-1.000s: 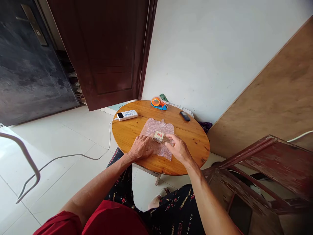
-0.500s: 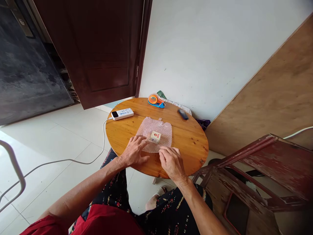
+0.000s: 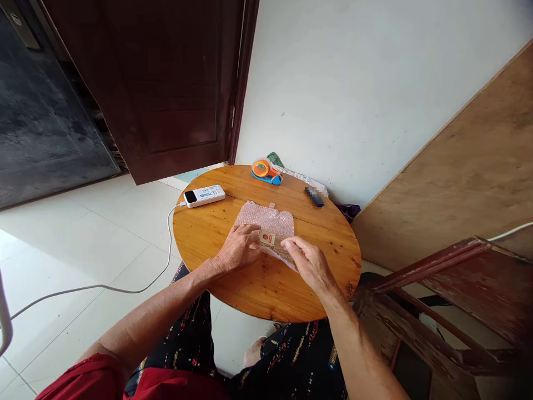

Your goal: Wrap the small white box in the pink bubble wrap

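On the round wooden table a pink sheet of bubble wrap (image 3: 264,215) lies spread, with a small cream box (image 3: 267,238) bearing a red print on it. My left hand (image 3: 241,247) rests at the box's left side, palm down, fingers stretched and thumb apart. Its fingertips are at the wrap and close to the box; whether they touch the box I cannot tell. My right hand (image 3: 308,262) is closed in a pinch at the wrap's near right edge, just right of the box. That edge is lifted slightly towards the box.
An orange and blue tape dispenser (image 3: 266,171) stands at the table's far edge, with a blurred dark object (image 3: 314,196) to its right. At the left lies a white power bank (image 3: 204,195) with a cable. A worn wooden chair (image 3: 449,311) is on the right.
My left hand has moved right, closer to the box. My right hand has moved right and slightly up along the wrap's near edge, which has shifted. The box has turned slightly.
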`<state>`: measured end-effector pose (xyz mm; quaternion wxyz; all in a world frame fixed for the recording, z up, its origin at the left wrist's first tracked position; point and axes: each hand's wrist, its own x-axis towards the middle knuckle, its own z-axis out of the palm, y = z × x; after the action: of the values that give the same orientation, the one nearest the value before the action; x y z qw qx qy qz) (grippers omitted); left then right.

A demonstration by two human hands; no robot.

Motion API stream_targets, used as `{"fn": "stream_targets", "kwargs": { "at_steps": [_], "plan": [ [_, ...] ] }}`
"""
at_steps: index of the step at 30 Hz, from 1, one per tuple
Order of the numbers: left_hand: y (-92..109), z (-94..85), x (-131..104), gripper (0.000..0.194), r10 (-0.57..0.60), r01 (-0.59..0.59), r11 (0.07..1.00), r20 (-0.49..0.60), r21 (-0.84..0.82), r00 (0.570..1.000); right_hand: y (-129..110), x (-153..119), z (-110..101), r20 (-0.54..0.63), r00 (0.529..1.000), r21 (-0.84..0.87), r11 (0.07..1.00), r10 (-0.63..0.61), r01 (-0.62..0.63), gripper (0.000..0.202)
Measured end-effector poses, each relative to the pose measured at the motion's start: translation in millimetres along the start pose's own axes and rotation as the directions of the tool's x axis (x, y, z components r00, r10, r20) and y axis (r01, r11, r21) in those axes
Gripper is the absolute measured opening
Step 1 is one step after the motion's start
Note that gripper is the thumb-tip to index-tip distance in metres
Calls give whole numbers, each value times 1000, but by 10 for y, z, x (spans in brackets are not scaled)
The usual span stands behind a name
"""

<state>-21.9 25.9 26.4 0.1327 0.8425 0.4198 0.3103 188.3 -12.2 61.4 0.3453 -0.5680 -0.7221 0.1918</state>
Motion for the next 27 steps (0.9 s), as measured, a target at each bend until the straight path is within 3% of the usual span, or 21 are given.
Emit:
{"fn": "stream_targets", "kwargs": {
  "at_steps": [5, 8, 10, 16, 21, 25, 27],
  "plan": [
    [-44, 50, -20, 5, -1, 0, 999, -25, -50, 1000, 35, 391, -53, 150, 989, 15, 1000, -16, 14, 24],
    [-58, 62, -49, 4, 11, -13, 998, -33, -67, 999, 37, 515, 41, 267, 962, -56, 996, -49, 66, 44],
    [-58, 58, -65, 4, 20, -23, 997, -40, -75, 999, 23, 534, 103, 317, 947, -97, 992, -49, 83, 39],
    [-37, -1, -95, 4, 30, -36, 994, -54, -107, 998, 42, 508, 174, 270, 963, -168, 984, -13, 60, 32],
    [-27, -16, 18, 5, -39, 32, 990, -45, -141, 998, 180, 511, 143, 311, 950, 14, 1000, -21, 17, 36],
    [-34, 17, 227, 5, -127, 124, 981, -12, -149, 992, 192, 434, -114, 339, 939, 210, 969, 50, -128, 47],
    [-50, 36, 321, 4, -173, 175, 971, 27, -164, 985, 169, 380, -222, 347, 936, 228, 962, 65, -151, 53]
  ]
}}
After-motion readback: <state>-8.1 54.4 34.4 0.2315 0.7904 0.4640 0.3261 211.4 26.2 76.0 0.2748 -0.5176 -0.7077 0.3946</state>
